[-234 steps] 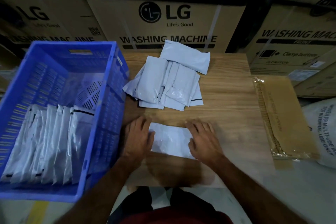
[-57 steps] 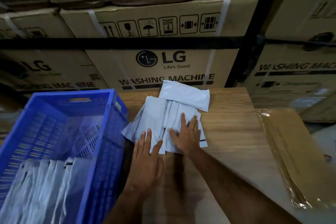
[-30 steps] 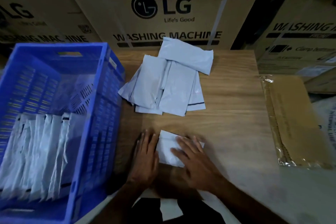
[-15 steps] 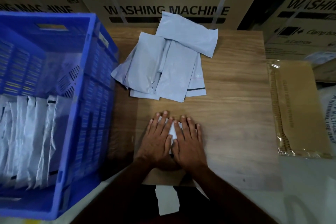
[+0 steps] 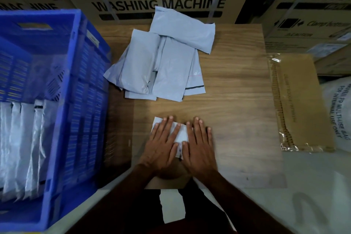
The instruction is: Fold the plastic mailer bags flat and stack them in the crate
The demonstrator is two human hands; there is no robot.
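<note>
On the near edge of the desk (image 5: 237, 100), head view: both hands lie flat on one folded mailer bag (image 5: 180, 135). Left hand (image 5: 162, 146) covers its left half, right hand (image 5: 199, 146) its right half. Fingers (image 5: 167, 125) of both hands are straight and spread, pressing down; nothing is gripped or pinched. Only a strip of white plastic shows between the two hands and at the far-left corner.

Judged step: flattening the fold before the bag goes into the crate (image 5: 62, 100).

Notes for doing it well:
- Slide the palms outward from the centre so trapped air leaves through the open end; pressing straight down may just leave the bag puffy.
- Keep the edges lined up while pressing; the film looks slippery and a fold could creep.
- Crease firmly, since thin plastic tends to spring open once released.

Elsewhere in the same view: the loose pile of unfolded bags (image 5: 161, 59) sits farther back on the desk, well apart from the hands. The crate stands just left of the desk, with folded bags (image 5: 24, 144) on edge in a row at its near end; the far half appears free. A flat cardboard packet (image 5: 302, 104) lies at the desk's right.
</note>
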